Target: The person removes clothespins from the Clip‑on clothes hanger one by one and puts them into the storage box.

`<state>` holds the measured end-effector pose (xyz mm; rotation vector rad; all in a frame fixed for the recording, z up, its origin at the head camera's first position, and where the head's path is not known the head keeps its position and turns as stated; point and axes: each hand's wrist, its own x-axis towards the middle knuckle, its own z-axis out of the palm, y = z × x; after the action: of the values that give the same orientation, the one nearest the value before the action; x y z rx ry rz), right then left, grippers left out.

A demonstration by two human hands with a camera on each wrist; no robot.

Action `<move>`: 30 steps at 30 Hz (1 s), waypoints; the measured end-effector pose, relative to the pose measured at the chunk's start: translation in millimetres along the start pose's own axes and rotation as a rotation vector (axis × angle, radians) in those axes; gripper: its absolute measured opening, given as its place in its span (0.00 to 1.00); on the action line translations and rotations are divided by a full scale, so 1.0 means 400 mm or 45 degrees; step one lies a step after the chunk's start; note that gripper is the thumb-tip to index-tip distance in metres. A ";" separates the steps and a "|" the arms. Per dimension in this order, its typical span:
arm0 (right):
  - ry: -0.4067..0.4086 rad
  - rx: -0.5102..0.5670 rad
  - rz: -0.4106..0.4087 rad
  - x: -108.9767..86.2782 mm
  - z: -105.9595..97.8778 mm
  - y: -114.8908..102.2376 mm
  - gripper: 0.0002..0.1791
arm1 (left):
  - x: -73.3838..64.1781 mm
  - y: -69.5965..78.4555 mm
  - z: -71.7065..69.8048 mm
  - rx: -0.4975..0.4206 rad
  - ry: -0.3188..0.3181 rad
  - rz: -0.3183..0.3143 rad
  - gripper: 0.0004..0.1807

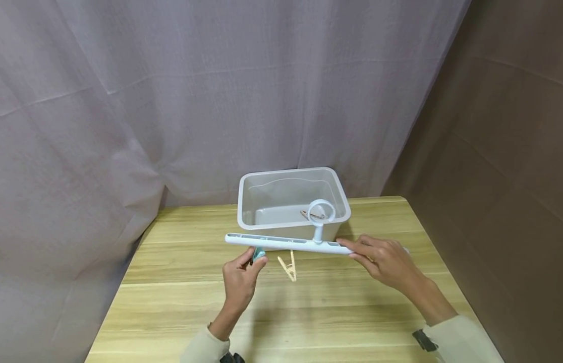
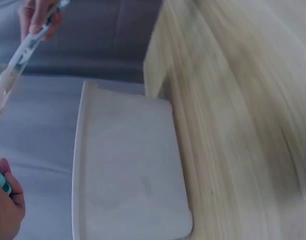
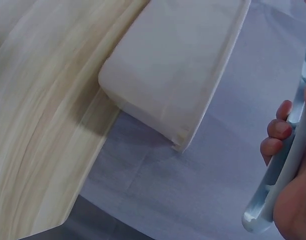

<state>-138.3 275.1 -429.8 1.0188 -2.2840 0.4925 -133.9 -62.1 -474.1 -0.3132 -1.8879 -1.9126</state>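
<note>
My right hand [image 1: 390, 259] grips a pale blue hanger bar [image 1: 281, 242] near its right end, fingers wrapped around it in the right wrist view. A ring-shaped hook [image 1: 321, 210] stands up from the bar. Between thumb and fingers, my left hand [image 1: 240, 282] pinches a teal clothespin [image 1: 259, 253] just under the bar's left part. Whether the teal clothespin touches the bar, I cannot tell. A cream clothespin [image 1: 288, 269] shows below the bar's middle and seems to hang from it.
Behind the bar, a light grey plastic bin [image 1: 245, 201] stands at the back of the wooden table [image 1: 190, 287]. A brownish clip [image 1: 305, 214] lies inside it, partly behind the ring. Grey curtains [image 1: 218, 101] close off the back and sides.
</note>
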 end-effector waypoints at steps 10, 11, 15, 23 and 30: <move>0.016 -0.027 -0.012 -0.005 0.002 0.006 0.23 | 0.008 -0.006 -0.010 -0.153 -0.135 -0.159 0.18; 0.011 -0.026 -0.005 -0.005 0.001 0.007 0.23 | 0.008 -0.007 -0.012 -0.171 -0.153 -0.172 0.18; -0.003 -0.021 0.009 -0.006 -0.002 0.009 0.24 | 0.011 -0.013 -0.019 -0.241 -0.217 -0.213 0.18; -0.010 -0.030 0.025 -0.003 -0.005 0.008 0.24 | 0.009 -0.029 -0.040 -0.443 -0.285 -0.250 0.21; 0.019 -0.026 0.004 -0.001 -0.006 0.011 0.23 | 0.012 -0.033 -0.052 -0.462 -0.319 -0.226 0.22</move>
<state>-140.7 279.5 -428.5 0.9988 -2.2733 0.4752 -141.1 -83.9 -484.9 -0.5329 -1.7563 -2.4387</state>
